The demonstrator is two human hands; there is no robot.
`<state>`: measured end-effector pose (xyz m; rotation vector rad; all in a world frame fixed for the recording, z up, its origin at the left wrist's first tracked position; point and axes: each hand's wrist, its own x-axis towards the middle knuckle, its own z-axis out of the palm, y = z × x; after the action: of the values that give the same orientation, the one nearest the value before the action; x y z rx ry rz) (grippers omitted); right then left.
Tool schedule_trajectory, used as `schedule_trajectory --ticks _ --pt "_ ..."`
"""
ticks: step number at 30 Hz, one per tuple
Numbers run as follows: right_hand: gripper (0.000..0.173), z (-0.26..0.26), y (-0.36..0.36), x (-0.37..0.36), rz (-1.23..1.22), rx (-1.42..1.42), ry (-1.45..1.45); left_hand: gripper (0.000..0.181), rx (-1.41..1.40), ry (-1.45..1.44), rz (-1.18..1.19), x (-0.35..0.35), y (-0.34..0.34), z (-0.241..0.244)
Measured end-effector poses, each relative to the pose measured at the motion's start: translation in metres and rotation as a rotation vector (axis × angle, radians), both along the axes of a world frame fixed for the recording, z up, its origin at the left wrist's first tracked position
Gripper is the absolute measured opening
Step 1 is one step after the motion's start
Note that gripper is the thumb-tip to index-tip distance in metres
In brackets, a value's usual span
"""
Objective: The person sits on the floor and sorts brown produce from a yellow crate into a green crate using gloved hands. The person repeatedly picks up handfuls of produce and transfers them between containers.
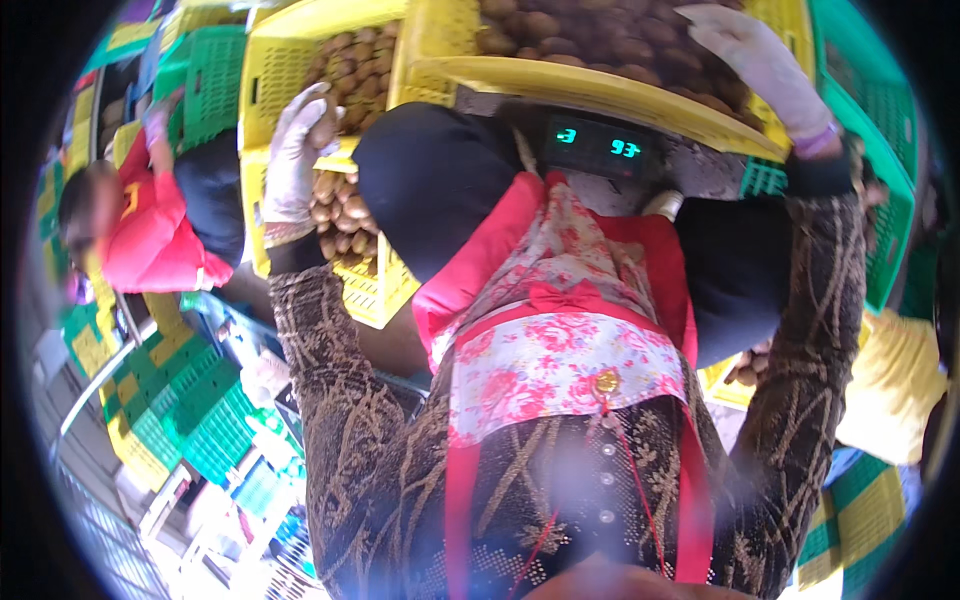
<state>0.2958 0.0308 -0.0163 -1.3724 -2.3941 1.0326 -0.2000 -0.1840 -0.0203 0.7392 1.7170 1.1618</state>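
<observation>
My left hand [291,154], in a pale glove, grips a brown kiwifruit [323,126] between thumb and fingers. It is above the left yellow plastic crate [271,90], which holds many kiwifruit [358,75]. Below that hand, a lower yellow crate [373,300] contains more kiwifruit [346,214]. In front of me is a large yellow crate [600,88] with a layer of darker-looking kiwifruit [577,34]. My right hand [750,64], also gloved, hovers over this crate's right side, fingers pointing left. Blur and its angle conceal whether anything lies under its fingers.
A digital scale display [596,142] glows under the large crate's near edge, between my knees. Green crates [874,127] stand at the right, beside a yellow sack [892,382]. Another person in red [154,232] sits at the left, near stacked green and yellow crates [187,397].
</observation>
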Motion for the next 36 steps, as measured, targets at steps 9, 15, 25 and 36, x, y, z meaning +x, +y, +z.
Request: schedule_trajectory --ticks 9,15,25,36 --pt "0.036 -0.033 0.014 0.007 0.013 -0.192 0.096 0.038 -0.133 -0.077 0.218 -0.058 -0.062 -0.029" --pt "0.036 -0.027 0.014 0.004 0.083 -0.042 0.007 0.032 -0.214 -0.061 0.222 -0.062 -0.088 -0.049" --pt "0.037 0.000 -0.016 -0.044 0.112 -0.094 0.431 0.048 0.094 -0.142 -0.091 0.040 0.027 0.022" --pt "0.056 0.060 -0.053 -0.022 -0.116 -0.568 0.764 0.059 0.146 -0.184 -0.808 0.235 0.131 0.088"
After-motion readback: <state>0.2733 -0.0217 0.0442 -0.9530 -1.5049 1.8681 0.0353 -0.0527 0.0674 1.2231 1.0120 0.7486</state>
